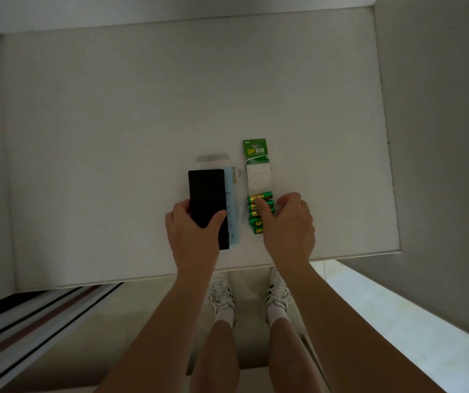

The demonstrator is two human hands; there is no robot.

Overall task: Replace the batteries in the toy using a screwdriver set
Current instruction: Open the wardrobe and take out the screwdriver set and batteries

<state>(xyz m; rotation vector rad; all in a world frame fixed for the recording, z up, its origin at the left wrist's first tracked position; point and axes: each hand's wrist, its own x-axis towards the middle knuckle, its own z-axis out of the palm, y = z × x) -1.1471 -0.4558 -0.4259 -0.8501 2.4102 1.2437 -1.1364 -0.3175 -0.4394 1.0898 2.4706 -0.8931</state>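
Note:
A flat black case [206, 194], likely the screwdriver set, lies on the white table [142, 137] over a pale blue box [232, 211]. My left hand [192, 234] grips the case's near end, thumb on its top. Just to the right lies a green battery pack [257, 171] with several green-and-gold batteries [258, 197] in its near half. My right hand [288, 225] rests on those batteries, with the thumb on them and the fingers curled at their right side. No toy is in sight.
White walls close in the table at the back and on both sides. The table's front edge [170, 275] runs just behind my wrists. Below it are my legs and white shoes [222, 296] on the floor, and a striped rug [29, 321] at the left.

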